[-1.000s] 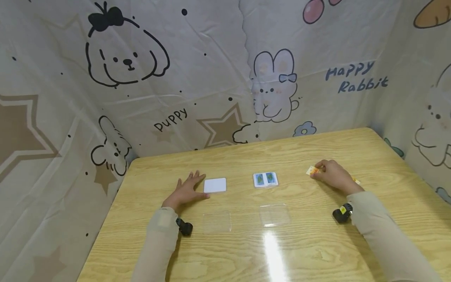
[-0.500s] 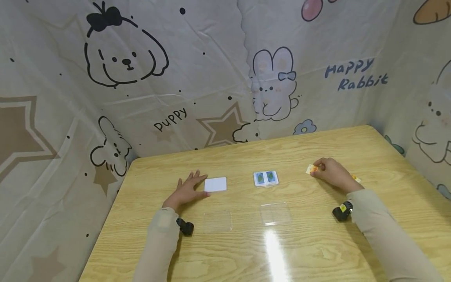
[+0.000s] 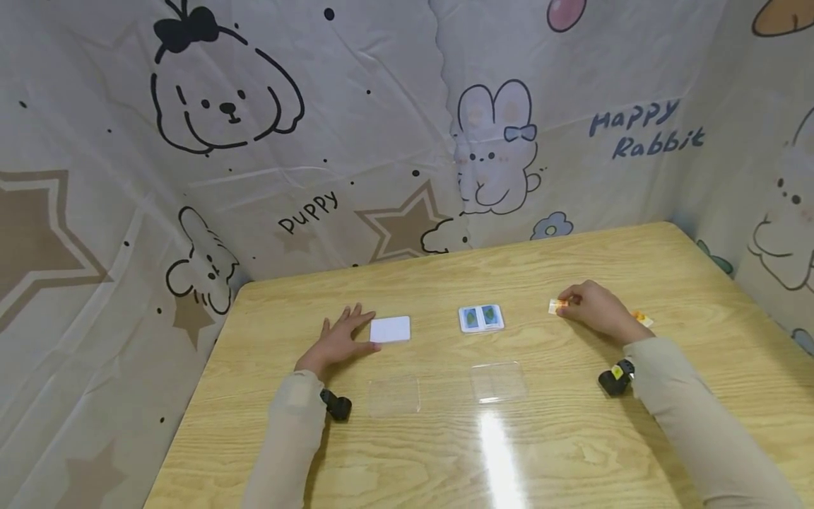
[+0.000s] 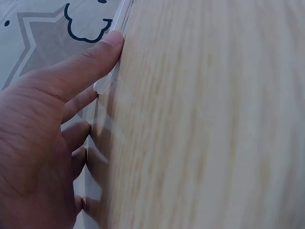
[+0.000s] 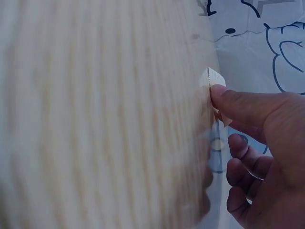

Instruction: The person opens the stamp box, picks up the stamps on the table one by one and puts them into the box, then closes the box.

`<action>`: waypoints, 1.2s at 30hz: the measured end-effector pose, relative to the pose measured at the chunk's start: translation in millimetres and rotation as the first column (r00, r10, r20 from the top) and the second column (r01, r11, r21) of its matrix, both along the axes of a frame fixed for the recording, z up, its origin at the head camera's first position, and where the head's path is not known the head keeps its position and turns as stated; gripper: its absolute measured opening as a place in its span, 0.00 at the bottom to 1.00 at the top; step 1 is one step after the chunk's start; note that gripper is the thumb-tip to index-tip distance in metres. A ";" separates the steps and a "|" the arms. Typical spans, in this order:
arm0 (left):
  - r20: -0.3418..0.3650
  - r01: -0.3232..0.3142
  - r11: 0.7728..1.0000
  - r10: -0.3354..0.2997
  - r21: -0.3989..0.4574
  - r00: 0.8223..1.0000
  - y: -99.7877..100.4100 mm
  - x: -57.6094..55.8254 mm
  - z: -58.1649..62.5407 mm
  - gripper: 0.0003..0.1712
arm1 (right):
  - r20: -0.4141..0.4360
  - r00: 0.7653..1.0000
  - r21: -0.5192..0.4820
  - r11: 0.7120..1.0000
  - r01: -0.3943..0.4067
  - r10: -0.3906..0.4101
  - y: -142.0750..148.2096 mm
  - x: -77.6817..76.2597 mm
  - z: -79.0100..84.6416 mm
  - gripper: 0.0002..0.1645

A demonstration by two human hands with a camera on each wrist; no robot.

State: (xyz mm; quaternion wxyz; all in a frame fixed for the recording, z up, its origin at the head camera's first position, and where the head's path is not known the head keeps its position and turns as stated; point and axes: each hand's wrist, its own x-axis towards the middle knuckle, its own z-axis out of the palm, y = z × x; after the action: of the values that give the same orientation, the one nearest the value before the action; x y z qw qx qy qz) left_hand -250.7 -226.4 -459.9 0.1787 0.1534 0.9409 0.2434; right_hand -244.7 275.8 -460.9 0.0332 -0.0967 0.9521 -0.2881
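Observation:
My left hand (image 3: pixel 337 341) lies spread on the table, fingers straight, thumb and index finger at the left corners of a stack of white cards (image 3: pixel 391 329). In the left wrist view, the thumb (image 4: pixel 102 52) touches the stack's edge. To the right sits a stack with two blue-green pictures (image 3: pixel 481 319) on top. My right hand (image 3: pixel 594 311) pinches a small orange-and-white packet (image 3: pixel 556 306) at the table surface. The right wrist view shows the packet's serrated white end (image 5: pixel 215 76) above the thumb; the other fingers curl loosely. Another orange-and-white piece (image 3: pixel 644 319) lies beyond the right wrist.
Two clear plastic covers lie nearer the body, a left cover (image 3: pixel 394 396) and a right cover (image 3: pixel 499 382). A wood-grain table (image 3: pixel 407 466) carries everything. Cloth walls (image 3: pixel 356 106) with cartoon prints rise behind it and at both sides.
The right hand has shifted slightly left along the table with the packet, which has turned a little. The left hand stays by the white cards. The head view has tilted slightly.

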 end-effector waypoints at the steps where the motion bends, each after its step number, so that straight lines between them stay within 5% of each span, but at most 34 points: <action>1: -0.002 0.000 1.000 0.000 0.000 1.000 0.0 -0.1 0.2 0.48 | 0.005 1.000 0.003 1.000 0.001 -0.001 -0.7 -0.1 0.4 0.22; 15: 0.000 -0.003 1.000 0.003 -0.001 1.000 1.0 -1.1 1.2 0.48 | 0.021 0.999 0.004 1.000 -0.027 0.027 -19.9 -4.9 14.3 0.24; 36: -0.001 -0.022 1.000 0.022 0.022 1.000 -1.3 -2.2 -6.8 0.49 | -0.032 0.981 0.017 0.982 -0.190 0.191 -118.0 -17.3 48.2 0.20</action>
State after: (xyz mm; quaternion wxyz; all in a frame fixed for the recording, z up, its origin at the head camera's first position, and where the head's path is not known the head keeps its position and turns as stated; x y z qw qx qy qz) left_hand -252.9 -227.7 -466.7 0.1739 0.1452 0.9399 0.2554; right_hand -262.0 157.7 -412.7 0.0454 -0.1920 0.9408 -0.2755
